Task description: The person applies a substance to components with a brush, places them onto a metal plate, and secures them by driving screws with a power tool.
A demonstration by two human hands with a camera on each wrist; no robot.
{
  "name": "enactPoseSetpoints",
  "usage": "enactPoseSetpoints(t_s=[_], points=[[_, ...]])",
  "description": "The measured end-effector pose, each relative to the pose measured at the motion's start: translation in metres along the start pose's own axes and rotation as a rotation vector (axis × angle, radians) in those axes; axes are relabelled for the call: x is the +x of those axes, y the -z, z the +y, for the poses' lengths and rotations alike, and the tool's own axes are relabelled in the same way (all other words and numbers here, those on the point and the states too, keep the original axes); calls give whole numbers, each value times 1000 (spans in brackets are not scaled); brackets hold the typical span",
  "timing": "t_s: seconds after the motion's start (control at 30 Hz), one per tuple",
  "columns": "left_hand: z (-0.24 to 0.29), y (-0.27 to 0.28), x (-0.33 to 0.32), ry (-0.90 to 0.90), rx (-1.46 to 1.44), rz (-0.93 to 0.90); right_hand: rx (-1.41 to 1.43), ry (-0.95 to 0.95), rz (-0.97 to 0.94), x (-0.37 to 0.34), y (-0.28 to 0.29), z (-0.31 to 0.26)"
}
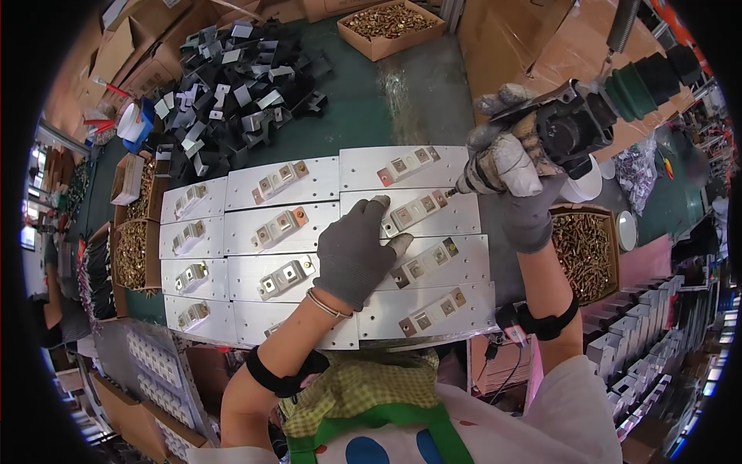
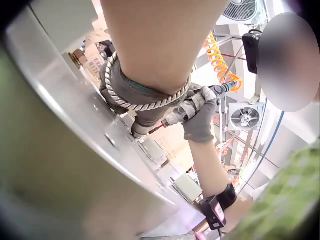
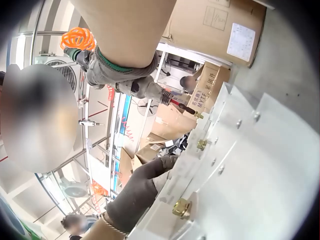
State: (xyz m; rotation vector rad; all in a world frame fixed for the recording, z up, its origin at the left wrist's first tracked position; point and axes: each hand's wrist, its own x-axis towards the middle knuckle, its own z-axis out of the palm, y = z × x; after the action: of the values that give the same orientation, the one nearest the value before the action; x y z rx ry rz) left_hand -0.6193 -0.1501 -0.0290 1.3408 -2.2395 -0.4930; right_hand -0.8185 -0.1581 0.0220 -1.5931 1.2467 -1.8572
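The desk [image 1: 357,100] is surfaced in dark green, with a greyish, pale-scuffed stretch towards the far right. Across its near part, flat metal plates [image 1: 357,166] are laid edge to edge in three columns of four. Behind them, at the far left, bent metal brackets [image 1: 239,97] are heaped loosely. An open cardboard box [image 1: 375,50], filled with brass-coloured bolts, is placed at the far edge, well apart from the plates.
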Motion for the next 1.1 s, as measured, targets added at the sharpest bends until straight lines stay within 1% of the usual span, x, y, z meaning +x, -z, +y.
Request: enactPoseSetpoints(t_s=[0.07,0.1,0.2,0.23,0.33,0.5,0.77,1.1], points=[[0,-5,0,11,-26,-8,-51,-12,-104,2,2,7],[0,-7,0,-3,-50,13,-84,-58,-120,0,0,3],[4,-7,0,17,-69,0,-9,-75,-169,1,-1,3],[5,-6,1,35,-72,-19,-54,-70,-165,-1,-1,5],[6,-6,2,74,-81,-63,14,51,-140,-3,-4,16],[4,-7,3,76,-99,-68,30,6,-164,-4,-4,18],[4,-9,3,42,-127,-13,-6,-111,-247,-3,-8,14],[2,-9,2,41,-124,-16,71,-108,-248,-3,-11,13]])
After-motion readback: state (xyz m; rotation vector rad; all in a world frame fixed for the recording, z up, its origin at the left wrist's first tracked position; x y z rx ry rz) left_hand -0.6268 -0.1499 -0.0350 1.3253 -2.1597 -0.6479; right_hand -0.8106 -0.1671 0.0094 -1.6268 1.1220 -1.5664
